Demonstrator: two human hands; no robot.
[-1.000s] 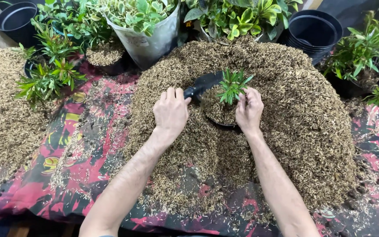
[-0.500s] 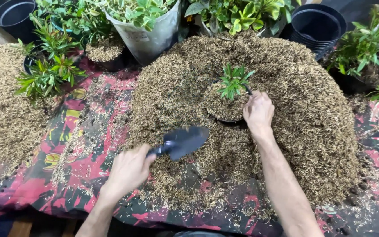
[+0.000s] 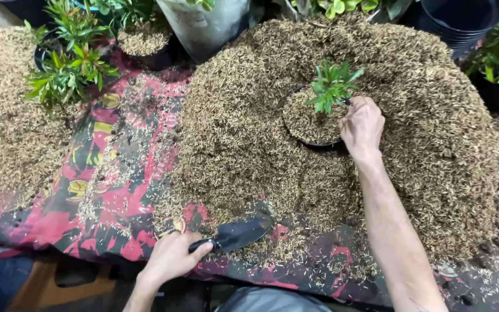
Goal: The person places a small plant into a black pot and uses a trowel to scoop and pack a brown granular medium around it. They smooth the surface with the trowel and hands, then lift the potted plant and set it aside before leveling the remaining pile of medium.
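The left hand (image 3: 171, 257) grips a black garden trowel (image 3: 235, 234) at the brown husk heap's (image 3: 434, 144) edge; the right hand (image 3: 363, 124) holds a small black pot (image 3: 313, 141) with a green seedling (image 3: 331, 85).

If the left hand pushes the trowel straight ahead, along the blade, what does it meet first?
Probably the husk mound: the left hand aims the black trowel up-right, its tip already at the mound's edge.

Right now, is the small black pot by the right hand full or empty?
Full: the pot is filled to its rim with husk mix, with a green seedling standing upright.
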